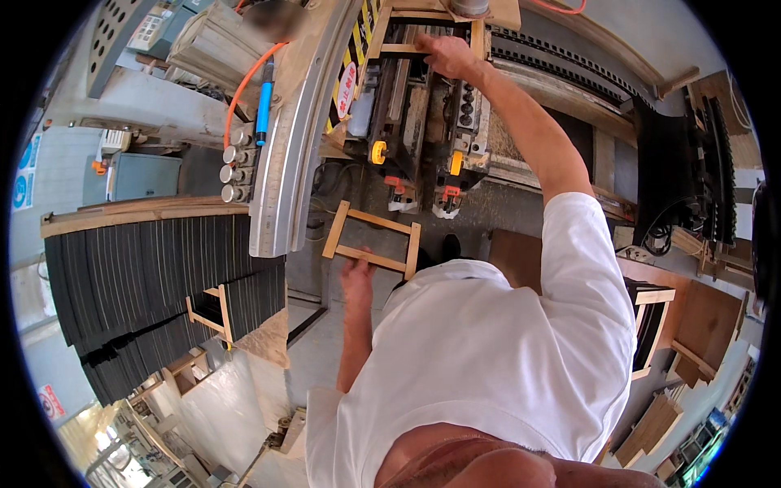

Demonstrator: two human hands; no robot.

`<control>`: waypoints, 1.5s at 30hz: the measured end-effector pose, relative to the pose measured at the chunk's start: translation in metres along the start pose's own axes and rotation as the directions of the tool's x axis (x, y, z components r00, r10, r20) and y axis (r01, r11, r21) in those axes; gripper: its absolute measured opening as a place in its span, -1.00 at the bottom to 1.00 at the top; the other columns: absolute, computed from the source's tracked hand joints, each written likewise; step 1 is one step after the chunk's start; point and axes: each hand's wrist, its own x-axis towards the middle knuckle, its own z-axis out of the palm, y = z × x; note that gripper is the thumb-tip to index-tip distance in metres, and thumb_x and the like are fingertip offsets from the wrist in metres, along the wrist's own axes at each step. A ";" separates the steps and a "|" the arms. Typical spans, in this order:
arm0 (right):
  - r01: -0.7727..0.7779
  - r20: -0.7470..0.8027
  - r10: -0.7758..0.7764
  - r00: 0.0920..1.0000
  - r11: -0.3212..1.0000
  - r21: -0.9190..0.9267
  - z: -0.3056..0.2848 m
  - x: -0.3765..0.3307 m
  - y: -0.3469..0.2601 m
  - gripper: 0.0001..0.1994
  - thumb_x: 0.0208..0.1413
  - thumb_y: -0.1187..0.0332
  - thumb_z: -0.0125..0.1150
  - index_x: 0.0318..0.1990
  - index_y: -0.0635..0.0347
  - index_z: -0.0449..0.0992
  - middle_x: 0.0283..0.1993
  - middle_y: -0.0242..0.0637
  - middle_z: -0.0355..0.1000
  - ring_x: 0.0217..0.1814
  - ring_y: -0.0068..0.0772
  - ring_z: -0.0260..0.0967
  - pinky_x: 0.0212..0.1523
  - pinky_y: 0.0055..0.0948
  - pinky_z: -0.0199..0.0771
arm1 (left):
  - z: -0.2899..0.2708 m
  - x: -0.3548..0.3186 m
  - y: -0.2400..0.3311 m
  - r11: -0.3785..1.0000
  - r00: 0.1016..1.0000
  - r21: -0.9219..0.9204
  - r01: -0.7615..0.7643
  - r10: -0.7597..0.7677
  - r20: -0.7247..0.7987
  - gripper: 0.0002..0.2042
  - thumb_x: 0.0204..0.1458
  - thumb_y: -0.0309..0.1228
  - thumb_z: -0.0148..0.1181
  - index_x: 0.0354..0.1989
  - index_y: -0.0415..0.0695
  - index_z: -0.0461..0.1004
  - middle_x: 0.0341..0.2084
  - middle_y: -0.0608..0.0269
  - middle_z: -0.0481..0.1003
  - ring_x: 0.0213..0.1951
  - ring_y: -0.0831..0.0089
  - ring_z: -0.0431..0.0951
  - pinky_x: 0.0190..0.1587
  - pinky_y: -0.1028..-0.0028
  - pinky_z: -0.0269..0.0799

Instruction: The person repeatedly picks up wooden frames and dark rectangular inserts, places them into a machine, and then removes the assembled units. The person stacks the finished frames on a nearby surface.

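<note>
My left hand (356, 281) is closed around the near rail of a small rectangular wooden frame (379, 220), held in the air below the machine's front end. The frame is open in the middle, and its two side bars stick out past the rails. Farther up, my right arm stretches to the machine (423, 114), where a second wooden frame (400, 49) lies. My right hand (449, 57) has its fingers bent onto the near bar of that frame, close to its middle; the undersides of the fingers are hidden.
Yellow knobs (378, 152) and orange-red clamps (450, 192) sit on the machine's front. A metal rail (281, 163) with a blue air gun (264, 112) runs at left. Stacked black panels (154, 276) stand at far left, with another wooden frame (226, 313) against them.
</note>
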 end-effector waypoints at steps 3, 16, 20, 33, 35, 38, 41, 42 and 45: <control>0.019 0.004 -0.019 1.000 1.000 0.017 -0.002 -0.004 -0.003 -0.66 0.07 0.37 0.18 0.01 0.07 0.33 -0.19 -0.08 0.53 -0.09 0.04 0.48 -0.10 -0.08 0.47 | 0.011 -0.005 -0.010 1.000 0.999 0.021 0.002 -0.002 -0.036 -0.75 0.19 -0.46 0.05 0.02 -0.25 0.40 -0.06 0.16 0.47 0.02 0.35 0.47 0.08 0.33 0.40; -0.048 -0.003 0.049 0.999 0.981 0.189 -0.001 0.008 0.004 -0.66 -0.02 0.48 0.09 -0.02 0.05 0.41 -0.13 -0.15 0.51 -0.02 0.00 0.43 -0.05 -0.08 0.43 | 0.030 -0.018 -0.015 1.000 0.993 -0.004 -0.011 0.010 -0.118 -0.74 0.17 -0.46 0.08 0.01 -0.26 0.42 -0.09 0.17 0.50 -0.05 0.38 0.49 0.01 0.37 0.44; -0.006 -0.020 0.010 1.000 0.982 0.186 0.002 0.009 0.012 -0.67 -0.03 0.48 0.11 -0.05 0.06 0.41 -0.18 -0.14 0.51 -0.06 0.03 0.43 -0.08 -0.06 0.41 | 0.039 -0.017 -0.010 1.000 0.992 -0.001 -0.021 0.021 -0.121 -0.76 0.16 -0.45 0.10 -0.03 -0.25 0.45 -0.13 0.21 0.51 -0.10 0.42 0.50 -0.05 0.40 0.44; 0.012 -0.040 -0.002 0.999 0.970 0.243 -0.007 0.004 0.003 -0.69 -0.03 0.42 0.20 -0.07 -0.01 0.44 -0.12 -0.22 0.53 -0.02 -0.01 0.44 -0.06 -0.10 0.45 | 0.008 -0.036 0.009 0.937 0.944 0.287 -0.198 0.261 -0.202 -0.75 0.15 -0.53 0.05 -0.01 -0.20 0.49 -0.11 0.28 0.54 -0.17 0.56 0.48 -0.11 0.54 0.38; -0.027 -0.017 0.032 0.999 0.976 0.214 0.003 0.010 0.008 -0.69 -0.03 0.40 0.22 -0.07 0.00 0.43 -0.12 -0.21 0.53 -0.01 0.00 0.44 -0.06 -0.10 0.45 | -0.010 -0.043 0.014 0.926 0.927 0.228 -0.300 0.339 -0.159 -0.74 0.17 -0.54 0.03 0.02 -0.22 0.47 -0.11 0.29 0.55 -0.16 0.58 0.48 -0.10 0.54 0.38; 0.001 -0.030 0.007 1.000 0.970 0.244 0.015 0.016 0.014 -0.65 -0.03 0.35 0.25 -0.03 0.00 0.43 -0.08 -0.15 0.51 0.01 0.01 0.43 -0.02 -0.12 0.44 | -0.021 -0.077 0.042 0.883 0.896 0.279 -0.378 0.424 -0.130 -0.73 0.21 -0.54 -0.02 0.06 -0.25 0.42 -0.09 0.26 0.54 -0.11 0.55 0.48 -0.02 0.50 0.39; 0.023 0.035 -0.032 0.999 0.973 0.232 0.010 0.017 0.007 -0.61 -0.05 0.40 0.26 -0.01 0.20 0.44 -0.04 -0.09 0.51 0.06 -0.01 0.42 0.04 -0.17 0.42 | -0.062 -0.112 0.064 0.860 0.842 0.196 -0.472 0.505 -0.190 -0.77 0.21 -0.54 0.00 0.01 -0.28 0.44 -0.14 0.27 0.54 -0.16 0.55 0.49 -0.04 0.55 0.39; -0.015 -0.007 0.017 1.000 0.975 0.220 0.011 0.015 0.017 -0.61 -0.06 0.41 0.26 -0.01 0.20 0.44 -0.06 -0.09 0.51 0.06 -0.02 0.42 0.04 -0.20 0.42 | -0.071 -0.126 0.081 0.861 0.835 0.163 -0.482 0.508 -0.213 -0.77 0.21 -0.52 0.01 0.01 -0.28 0.43 -0.14 0.27 0.54 -0.16 0.53 0.50 -0.04 0.54 0.41; -0.069 0.003 0.069 0.998 0.984 0.163 0.007 0.015 0.026 -0.59 -0.07 0.34 0.27 0.00 0.14 0.43 -0.03 -0.07 0.50 0.08 0.04 0.40 0.04 -0.16 0.38 | -0.125 -0.167 0.111 0.837 0.787 0.065 -0.543 0.535 -0.308 -0.77 0.20 -0.47 0.05 -0.01 -0.26 0.43 -0.16 0.24 0.54 -0.16 0.48 0.53 -0.05 0.49 0.45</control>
